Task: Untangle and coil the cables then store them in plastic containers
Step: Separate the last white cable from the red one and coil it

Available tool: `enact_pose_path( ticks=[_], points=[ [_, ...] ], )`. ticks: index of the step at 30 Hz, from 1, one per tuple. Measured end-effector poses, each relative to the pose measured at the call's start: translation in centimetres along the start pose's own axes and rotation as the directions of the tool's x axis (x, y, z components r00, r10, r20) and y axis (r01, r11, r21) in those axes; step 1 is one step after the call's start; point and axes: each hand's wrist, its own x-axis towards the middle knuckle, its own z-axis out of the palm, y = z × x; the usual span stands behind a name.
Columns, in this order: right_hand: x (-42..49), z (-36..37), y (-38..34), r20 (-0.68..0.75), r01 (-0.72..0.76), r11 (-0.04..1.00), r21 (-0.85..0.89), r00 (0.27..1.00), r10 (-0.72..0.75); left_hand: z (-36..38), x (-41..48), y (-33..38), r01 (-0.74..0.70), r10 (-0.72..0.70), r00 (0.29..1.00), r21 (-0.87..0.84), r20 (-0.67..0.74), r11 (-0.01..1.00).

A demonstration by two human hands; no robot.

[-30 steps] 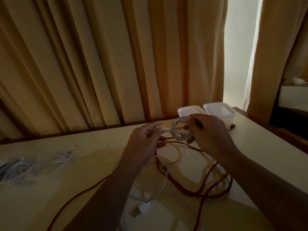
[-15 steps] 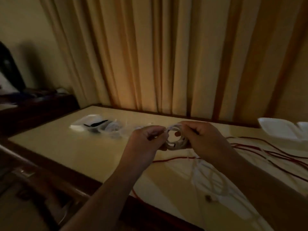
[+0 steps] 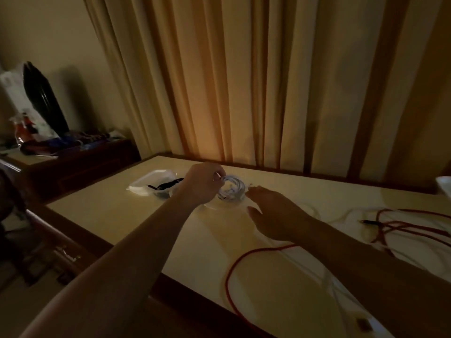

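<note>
A coiled white cable sits over a clear plastic container near the table's far edge. My left hand holds the coil at its left side with curled fingers. My right hand hovers just right of the coil, fingers spread and holding nothing. A long red cable loops loose across the table to the right, with loose white cable beside it.
A white plastic container with a black cable in it stands left of the coil. Another white container's edge shows at the far right. Curtains hang behind the table. A dark cabinet with clutter stands at the left.
Both hands carried the white coil to the left end of the table. My right hand has let go of the coil and opened; my left hand keeps hold over the clear container.
</note>
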Motion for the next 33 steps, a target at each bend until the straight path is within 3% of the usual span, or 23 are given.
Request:
enact_pose_path(
  ticks=[3,7,9,11,14,19,25,33],
  points=[
    [0.0,0.2,0.3,0.031,-0.034,0.999,0.023,0.999,0.033,0.7,1.2,-0.1,-0.136,0.112,0.981,0.150,0.159,0.979],
    [0.1,0.2,1.1,0.078,-0.072,0.996,0.045,0.995,0.068,0.6,1.6,0.0,-0.153,0.066,0.961,0.315,0.269,0.937],
    [-0.1,0.4,2.4,0.104,-0.094,0.995,-0.039,0.990,0.097,0.5,1.4,0.7,-0.154,0.044,0.955,0.365,0.292,0.918],
    [-1.0,0.7,4.2,0.157,-0.090,0.976,-0.199,0.980,0.123,0.1,0.8,2.2,-0.169,0.089,0.973,0.397,0.212,0.902],
    [-3.4,0.7,7.0,0.219,-0.074,0.949,-0.307,0.965,0.146,0.8,-0.7,5.4,-0.281,0.287,0.958,0.288,0.022,0.916],
    [-7.6,-0.8,10.6,0.211,-0.124,0.920,-0.371,0.954,0.214,4.3,-4.9,11.7,-0.456,0.453,0.888,0.014,0.074,0.890],
    [-12.6,-2.9,12.4,0.209,-0.228,0.926,-0.300,0.932,0.297,7.7,-8.3,15.6,-0.463,0.474,0.861,-0.101,0.183,0.881],
    [-18.5,-5.2,15.5,0.138,-0.348,0.910,-0.227,0.913,0.384,10.4,-8.1,21.7,-0.465,0.490,0.853,-0.165,0.180,0.870]
  ],
)
